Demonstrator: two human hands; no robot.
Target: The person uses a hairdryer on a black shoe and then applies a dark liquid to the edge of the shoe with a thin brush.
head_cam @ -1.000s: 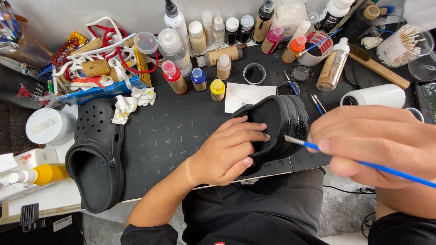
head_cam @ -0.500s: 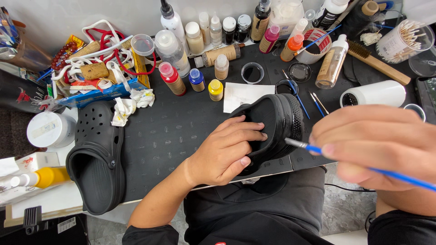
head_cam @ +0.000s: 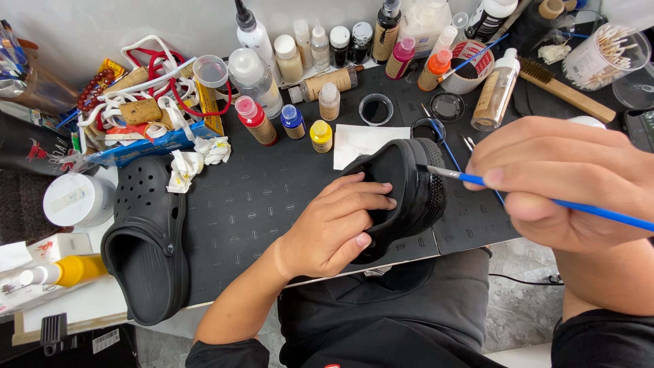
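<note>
Black clog (head_cam: 402, 194) gripped by left hand (head_cam: 337, 228); right hand (head_cam: 565, 180) pinches blue brush (head_cam: 545, 200) beside paint bottles (head_cam: 293, 121).

Left hand (head_cam: 337, 228) gripping black clog (head_cam: 402, 191), right hand (head_cam: 565, 180) holding blue paintbrush (head_cam: 545, 200)

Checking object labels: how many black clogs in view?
2. One black clog lies flat at the mat's left edge; the other clog is gripped in the left hand, brush at its toe. None visibly hidden.
</note>
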